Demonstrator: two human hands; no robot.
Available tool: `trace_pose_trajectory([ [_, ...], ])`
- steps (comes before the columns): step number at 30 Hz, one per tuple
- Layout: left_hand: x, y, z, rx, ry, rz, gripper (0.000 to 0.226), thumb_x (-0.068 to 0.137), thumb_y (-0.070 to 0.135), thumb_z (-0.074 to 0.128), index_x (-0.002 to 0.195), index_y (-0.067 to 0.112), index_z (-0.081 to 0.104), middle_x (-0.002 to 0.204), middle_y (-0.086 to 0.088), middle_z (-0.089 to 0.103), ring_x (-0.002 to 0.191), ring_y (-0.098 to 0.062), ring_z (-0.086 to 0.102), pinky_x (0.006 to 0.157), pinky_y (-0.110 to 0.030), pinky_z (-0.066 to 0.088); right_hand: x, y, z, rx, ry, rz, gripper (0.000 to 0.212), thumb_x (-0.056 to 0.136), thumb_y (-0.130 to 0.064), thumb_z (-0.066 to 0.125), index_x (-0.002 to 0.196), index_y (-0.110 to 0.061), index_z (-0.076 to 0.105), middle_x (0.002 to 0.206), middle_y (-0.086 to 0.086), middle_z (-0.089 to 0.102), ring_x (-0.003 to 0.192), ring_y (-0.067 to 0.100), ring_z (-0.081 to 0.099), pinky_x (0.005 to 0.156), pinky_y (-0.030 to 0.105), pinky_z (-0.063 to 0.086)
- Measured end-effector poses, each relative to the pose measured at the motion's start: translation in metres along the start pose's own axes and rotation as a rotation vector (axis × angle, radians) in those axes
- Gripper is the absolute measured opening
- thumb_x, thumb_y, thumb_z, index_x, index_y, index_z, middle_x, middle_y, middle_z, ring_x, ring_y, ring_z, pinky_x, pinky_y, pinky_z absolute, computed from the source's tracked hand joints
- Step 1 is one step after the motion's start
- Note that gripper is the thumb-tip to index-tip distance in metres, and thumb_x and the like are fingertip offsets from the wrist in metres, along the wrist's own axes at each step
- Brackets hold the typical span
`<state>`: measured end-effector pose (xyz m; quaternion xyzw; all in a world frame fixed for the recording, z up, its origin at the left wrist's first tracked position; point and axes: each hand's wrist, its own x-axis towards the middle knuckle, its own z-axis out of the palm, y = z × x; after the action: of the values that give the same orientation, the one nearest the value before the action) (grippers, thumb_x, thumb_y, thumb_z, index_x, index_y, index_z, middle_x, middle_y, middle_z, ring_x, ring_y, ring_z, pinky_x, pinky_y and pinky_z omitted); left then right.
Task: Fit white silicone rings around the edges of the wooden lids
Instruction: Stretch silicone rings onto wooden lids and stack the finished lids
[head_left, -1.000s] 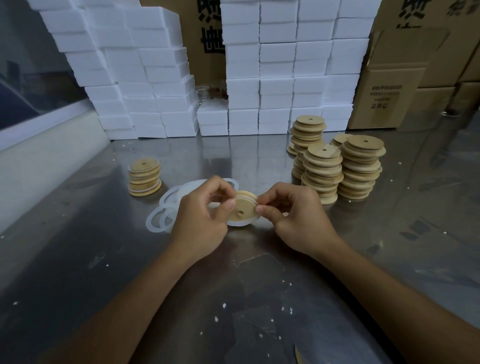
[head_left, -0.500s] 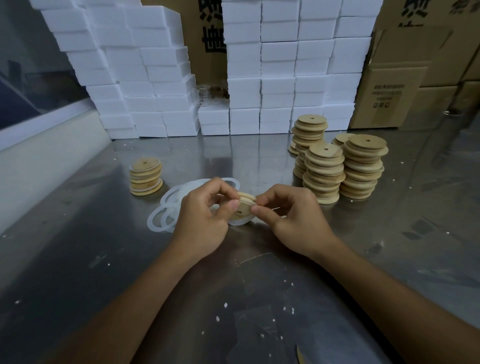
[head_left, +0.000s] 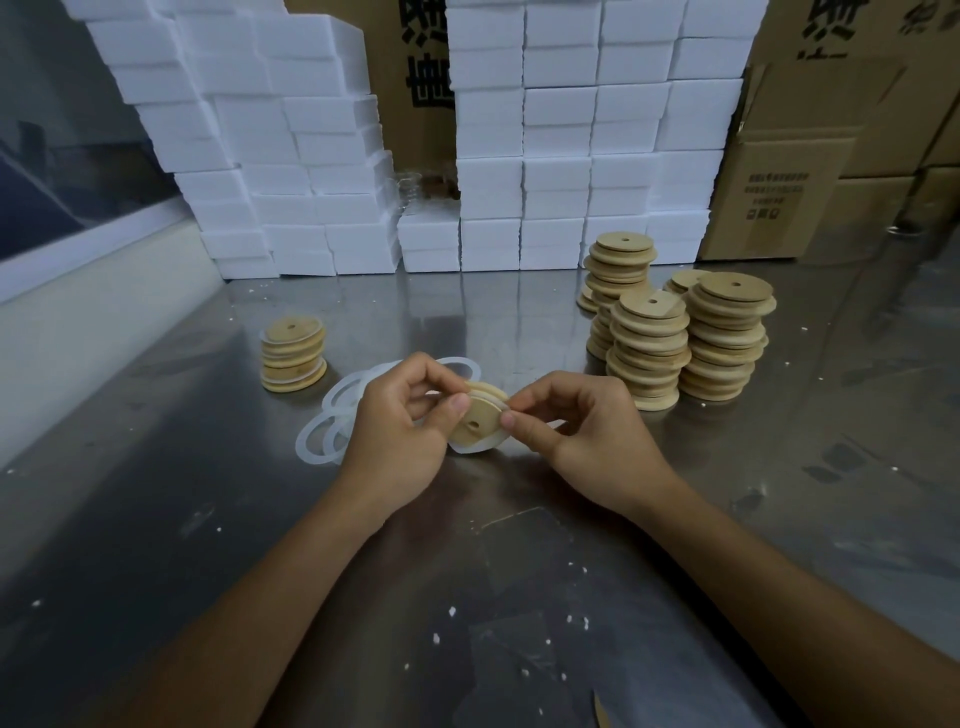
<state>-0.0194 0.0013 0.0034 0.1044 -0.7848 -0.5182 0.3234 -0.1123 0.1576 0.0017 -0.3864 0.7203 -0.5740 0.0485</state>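
Two hands work one lid (head_left: 475, 422) at table centre, head view only. Left hand (head_left: 400, 431) grips the lid's left edge, thumb on the face, fingers curled behind. Right hand (head_left: 582, 436) pinches the ring (head_left: 480, 451) against the lid's right edge w/ thumb and forefinger.

Change vs. 1 s ago: lid was face-on to the camera; it dipped nearly edge-on at 0.5 s, and now sits tilted w/ face and centre hole visible again. Right pinch point has moved up the rim. Judgement: lid is being rotated so the ring seats section by section. Ring shows white along the lower edge and part of the top; full seating cannot be confirmed.

Loose rings (head_left: 332, 421) lie on the table (head_left: 156, 519) just behind the left hand. Ringed lids (head_left: 292, 358) stack at left, approx. a handful. Bare lids (head_left: 675, 332) stand in several stacks at right, so most of the job remains.
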Motion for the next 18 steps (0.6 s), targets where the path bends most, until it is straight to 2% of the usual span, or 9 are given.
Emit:
trace_pose_trajectory([
  [7,0.0007,-0.0018,0.0001,-0.055,-0.006,-0.046,0.024,0.088,-0.002,0.066,0.079,0.02,0.062,0.088,0.005,0.074,0.085,-0.01,0.072,0.069,-0.02,0.055,0.001,0.0028,0.0013,-0.041,0.016,0.023,0.007,0.084,-0.014,0.077,0.086,-0.007,0.075,0.082,0.001,0.076,0.076,0.014,0.072,0.072,0.033,0.06],
  [10,-0.0003,-0.0038,0.0009,-0.079,-0.025,-0.08,0.028,0.09,0.001,0.064,0.077,0.025,0.061,0.087,0.005,0.075,0.084,-0.012,0.072,0.072,-0.031,0.058,0.0012,0.0027,0.0014,-0.099,0.05,-0.027,0.006,0.084,-0.01,0.077,0.081,-0.008,0.072,0.071,0.001,0.072,0.064,0.016,0.067,0.061,0.029,0.056],
  [13,-0.0013,-0.0047,0.0013,-0.122,-0.026,-0.117,0.035,0.091,0.001,0.062,0.073,0.031,0.062,0.09,0.0,0.075,0.086,-0.019,0.073,0.081,-0.049,0.059,0.001,0.001,0.0013,-0.146,0.052,-0.066,0.008,0.084,-0.007,0.076,0.079,-0.009,0.07,0.068,-0.001,0.069,0.063,0.016,0.066,0.062,0.034,0.057],
  [15,-0.0014,-0.0046,0.0013,-0.13,-0.029,-0.12,0.035,0.092,0.002,0.062,0.073,0.032,0.063,0.092,-0.003,0.074,0.088,-0.021,0.073,0.084,-0.053,0.057,0.0011,0.0008,0.0002,-0.163,0.041,-0.078,0.008,0.084,-0.007,0.075,0.08,-0.01,0.07,0.07,0.0,0.07,0.065,0.016,0.067,0.063,0.037,0.057],
  [18,-0.0006,-0.005,0.0017,-0.122,-0.024,-0.121,0.032,0.091,0.002,0.063,0.074,0.03,0.062,0.092,-0.002,0.074,0.087,-0.02,0.073,0.083,-0.051,0.058,0.0012,0.0017,-0.0009,-0.173,0.026,-0.086,0.008,0.085,-0.006,0.074,0.081,-0.01,0.069,0.074,0.003,0.071,0.068,0.019,0.067,0.065,0.042,0.057],
])
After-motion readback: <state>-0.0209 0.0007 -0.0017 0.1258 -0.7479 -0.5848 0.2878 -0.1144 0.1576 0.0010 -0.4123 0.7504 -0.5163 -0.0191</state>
